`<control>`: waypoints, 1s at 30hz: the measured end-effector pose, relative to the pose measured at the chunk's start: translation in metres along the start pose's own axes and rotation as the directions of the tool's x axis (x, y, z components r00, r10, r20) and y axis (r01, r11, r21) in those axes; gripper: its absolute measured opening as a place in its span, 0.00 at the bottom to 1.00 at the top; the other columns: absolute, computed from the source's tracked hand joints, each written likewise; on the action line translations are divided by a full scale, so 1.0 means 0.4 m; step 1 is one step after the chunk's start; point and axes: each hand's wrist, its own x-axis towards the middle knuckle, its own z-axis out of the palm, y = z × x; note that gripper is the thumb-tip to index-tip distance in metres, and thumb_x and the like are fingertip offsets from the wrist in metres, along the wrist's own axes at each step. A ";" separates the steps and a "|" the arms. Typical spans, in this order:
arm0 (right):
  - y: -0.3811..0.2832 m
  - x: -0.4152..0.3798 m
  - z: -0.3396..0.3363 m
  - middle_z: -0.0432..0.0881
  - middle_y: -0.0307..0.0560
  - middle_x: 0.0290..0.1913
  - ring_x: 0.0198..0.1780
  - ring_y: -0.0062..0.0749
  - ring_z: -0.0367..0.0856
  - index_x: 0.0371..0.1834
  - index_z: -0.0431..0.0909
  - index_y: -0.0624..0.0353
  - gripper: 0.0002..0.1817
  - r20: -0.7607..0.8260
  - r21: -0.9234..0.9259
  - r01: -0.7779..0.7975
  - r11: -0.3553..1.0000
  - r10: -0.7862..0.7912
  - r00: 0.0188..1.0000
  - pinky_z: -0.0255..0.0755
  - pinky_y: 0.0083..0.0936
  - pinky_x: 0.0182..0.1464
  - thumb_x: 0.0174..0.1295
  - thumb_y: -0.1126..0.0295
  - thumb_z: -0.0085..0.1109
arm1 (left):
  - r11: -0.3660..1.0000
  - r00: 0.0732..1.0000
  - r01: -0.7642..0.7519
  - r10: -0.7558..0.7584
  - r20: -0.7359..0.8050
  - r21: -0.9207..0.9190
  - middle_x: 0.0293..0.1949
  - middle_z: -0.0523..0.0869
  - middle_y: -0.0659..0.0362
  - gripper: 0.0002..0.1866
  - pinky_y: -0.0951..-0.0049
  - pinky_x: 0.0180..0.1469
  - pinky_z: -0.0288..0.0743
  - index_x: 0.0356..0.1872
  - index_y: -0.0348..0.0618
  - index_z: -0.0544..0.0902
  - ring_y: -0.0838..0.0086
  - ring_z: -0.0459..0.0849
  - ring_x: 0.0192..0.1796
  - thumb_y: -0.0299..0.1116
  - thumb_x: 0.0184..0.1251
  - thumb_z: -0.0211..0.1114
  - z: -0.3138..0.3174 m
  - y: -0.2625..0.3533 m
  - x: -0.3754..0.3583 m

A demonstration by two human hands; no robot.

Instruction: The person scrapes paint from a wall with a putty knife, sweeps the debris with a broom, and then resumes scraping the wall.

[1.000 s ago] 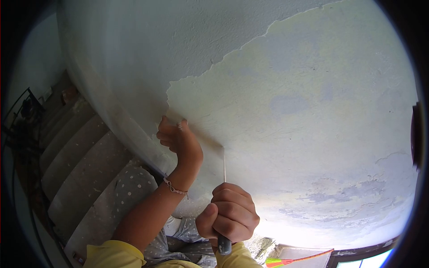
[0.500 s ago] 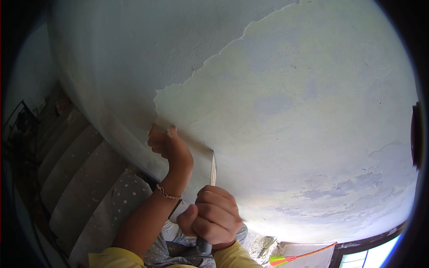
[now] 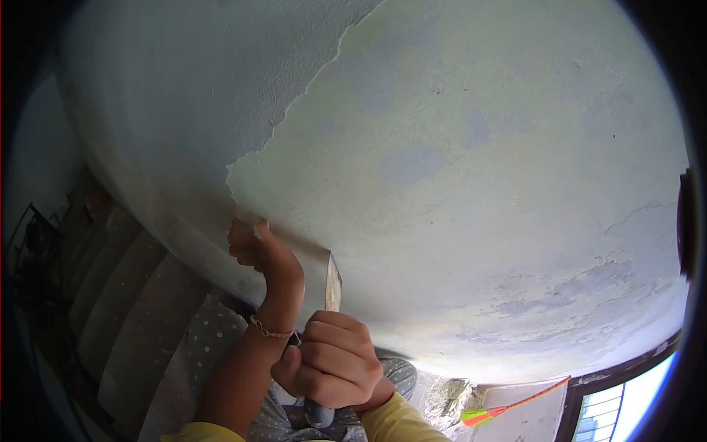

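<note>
The left arm (image 3: 239, 383) slants up and forward from the lower edge of the view, its wrist (image 3: 286, 289) sharply bent, so that the left hand (image 3: 252, 249) leans over to the left with its fingers (image 3: 236, 241) curled. Lower and nearer the body, the right hand (image 3: 329, 362) makes a tight fist, thumb (image 3: 286, 364) at its left side. The right arm (image 3: 401, 421) comes in from the lower right.

Indoor stairwell, judging by the steps (image 3: 143, 324), flaking wall (image 3: 471, 214) and barred window (image 3: 605, 409).
</note>
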 end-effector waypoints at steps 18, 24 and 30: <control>-0.004 0.002 -0.042 0.68 0.39 0.16 0.14 0.31 0.65 0.22 0.65 0.61 0.12 0.024 0.123 -0.110 0.986 0.108 0.994 0.68 0.28 0.18 0.50 0.90 0.54 | 0.997 0.994 -0.015 0.006 -0.111 -0.082 0.64 0.57 0.45 0.33 0.54 0.68 0.50 0.72 0.38 0.53 0.56 0.56 0.65 0.43 0.69 0.44 0.026 0.009 -0.032; -0.037 -0.033 -0.048 0.71 0.40 0.18 0.19 0.34 0.71 0.24 0.65 0.59 0.12 -0.020 0.076 -0.188 0.979 0.190 0.982 0.76 0.30 0.27 0.49 0.86 0.57 | 0.992 0.994 -0.046 0.033 -0.108 -0.119 0.64 0.55 0.44 0.36 0.54 0.69 0.46 0.73 0.37 0.51 0.56 0.54 0.67 0.51 0.72 0.40 0.026 -0.005 -0.031; -0.025 -0.030 0.003 0.67 0.38 0.11 0.11 0.25 0.65 0.20 0.61 0.58 0.13 -0.136 -0.021 -0.111 0.994 0.107 0.985 0.71 0.24 0.16 0.56 0.84 0.52 | 0.957 0.956 -0.281 0.273 -0.111 -0.067 0.66 0.52 0.42 0.47 0.50 0.71 0.38 0.73 0.33 0.49 0.53 0.47 0.71 0.69 0.71 0.28 0.054 -0.041 -0.072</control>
